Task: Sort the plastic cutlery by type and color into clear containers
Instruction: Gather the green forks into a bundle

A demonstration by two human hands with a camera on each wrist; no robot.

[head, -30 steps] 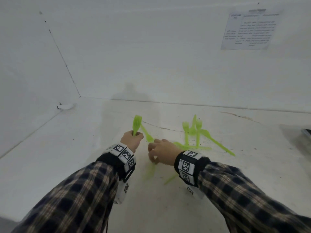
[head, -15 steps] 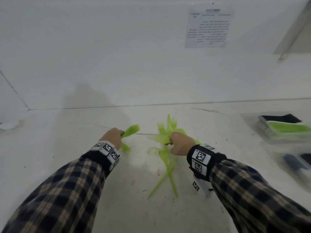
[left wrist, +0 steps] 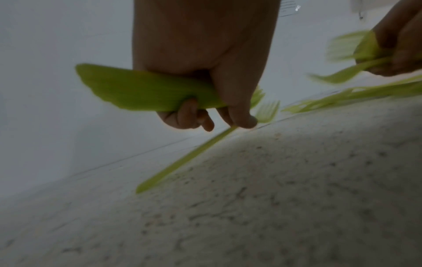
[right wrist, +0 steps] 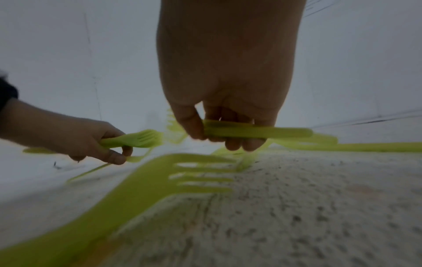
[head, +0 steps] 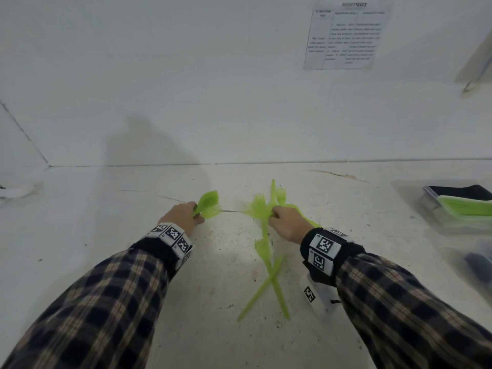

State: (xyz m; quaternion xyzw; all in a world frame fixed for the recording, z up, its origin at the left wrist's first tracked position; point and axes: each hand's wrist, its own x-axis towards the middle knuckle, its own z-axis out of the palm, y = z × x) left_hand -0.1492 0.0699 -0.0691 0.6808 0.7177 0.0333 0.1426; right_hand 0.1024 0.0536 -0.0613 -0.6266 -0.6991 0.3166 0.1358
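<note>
Several lime green plastic forks lie on the white table [head: 80,262]. My left hand [head: 182,215] grips a bundle of green forks [head: 209,201] by their handles, tines pointing right; the left wrist view shows the fingers [left wrist: 189,115] curled round the handles [left wrist: 141,94]. My right hand [head: 286,222] holds other green forks [head: 259,206] at the pile; in the right wrist view its thumb and fingers [right wrist: 191,124] pinch the handles [right wrist: 258,131]. Two more forks [head: 269,265] lie crossed on the table before the right wrist. A clear container [head: 463,206] with green cutlery stands at the right.
A second clear container [head: 479,259] holding dark cutlery sits blurred at the right edge. A printed sheet [head: 343,35] hangs on the white back wall. The table meets the walls at the back and left. A small white object [head: 18,189] lies far left.
My head view swung right, bringing the containers into sight. The left hand tilted its forks from upright to pointing right. The right hand took hold of forks from the pile.
</note>
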